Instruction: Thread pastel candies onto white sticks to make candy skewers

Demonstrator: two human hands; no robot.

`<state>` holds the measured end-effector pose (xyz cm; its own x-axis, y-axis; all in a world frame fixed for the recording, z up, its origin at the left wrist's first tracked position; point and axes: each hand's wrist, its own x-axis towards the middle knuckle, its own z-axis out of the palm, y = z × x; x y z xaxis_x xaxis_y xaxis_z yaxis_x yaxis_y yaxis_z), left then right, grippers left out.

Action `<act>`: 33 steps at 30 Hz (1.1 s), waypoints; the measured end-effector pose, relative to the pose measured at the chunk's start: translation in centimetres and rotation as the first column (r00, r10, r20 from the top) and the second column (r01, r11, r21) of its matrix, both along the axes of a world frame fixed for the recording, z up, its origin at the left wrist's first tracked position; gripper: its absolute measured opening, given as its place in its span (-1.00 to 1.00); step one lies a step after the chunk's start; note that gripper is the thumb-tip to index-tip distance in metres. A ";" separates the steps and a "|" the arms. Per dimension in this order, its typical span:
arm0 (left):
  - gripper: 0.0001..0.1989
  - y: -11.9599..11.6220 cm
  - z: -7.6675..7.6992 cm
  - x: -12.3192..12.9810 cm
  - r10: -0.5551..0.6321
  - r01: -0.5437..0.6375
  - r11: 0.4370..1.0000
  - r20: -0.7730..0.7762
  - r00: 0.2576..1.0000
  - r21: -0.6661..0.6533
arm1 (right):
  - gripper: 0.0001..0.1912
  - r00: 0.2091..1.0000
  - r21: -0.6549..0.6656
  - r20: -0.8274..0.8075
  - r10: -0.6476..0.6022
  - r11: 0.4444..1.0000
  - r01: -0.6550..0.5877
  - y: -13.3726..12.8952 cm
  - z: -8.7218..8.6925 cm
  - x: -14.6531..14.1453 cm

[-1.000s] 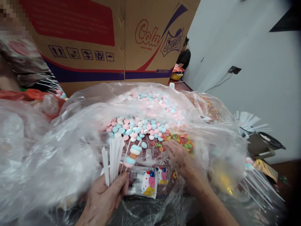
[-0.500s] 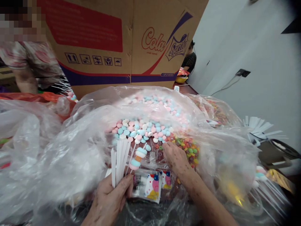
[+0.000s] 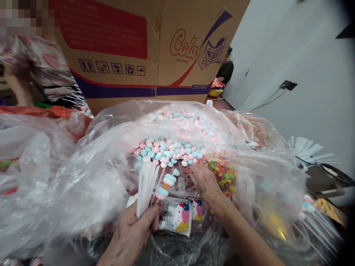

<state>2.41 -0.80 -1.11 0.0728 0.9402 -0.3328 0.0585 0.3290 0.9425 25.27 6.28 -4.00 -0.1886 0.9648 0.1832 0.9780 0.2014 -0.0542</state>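
Observation:
My left hand (image 3: 135, 225) is closed round a bunch of white sticks (image 3: 147, 184) that stand upright. Beside them, a thin stick carries threaded candies (image 3: 165, 186) in blue, white, orange and pink; its lower end runs down to the same hand. My right hand (image 3: 203, 181) reaches down at the left edge of the small ring candies (image 3: 224, 175), fingers bent together; what its fingertips hold, if anything, is hidden. Pink, blue and white candies (image 3: 166, 151) spill from a clear bag just beyond. Printed packets (image 3: 181, 218) lie between my hands.
A large cardboard box (image 3: 124, 37) stands behind the bags. Clear plastic (image 3: 91, 177) spreads on the left. At the right are a container of white sticks (image 3: 307, 151) and finished candy sticks (image 3: 318, 221). A person (image 3: 39, 70) is at the far left, another (image 3: 226, 70) behind the box.
My left hand and its sticks have shifted slightly right. The fingers of my right hand have moved a little left and up at the ring candies. The person at the left has moved an arm.

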 end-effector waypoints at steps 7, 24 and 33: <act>-0.65 0.2 -0.8 0.2 -0.041 0.045 0.996 -0.064 0.997 0.075 | -0.98 0.658 -0.102 -0.738 -0.149 0.989 0.109 -0.4 2.3 -0.5; -0.75 0.7 -0.8 0.0 -0.254 0.271 0.952 -0.122 0.959 0.146 | -0.77 -0.136 -0.222 -0.957 -0.258 0.946 -0.237 -2.4 2.8 -1.8; -0.67 0.3 -1.2 -0.5 -0.252 0.276 0.944 -0.144 0.957 0.180 | -0.84 0.027 -0.211 -0.975 -0.219 0.892 -0.400 -3.6 1.5 -2.4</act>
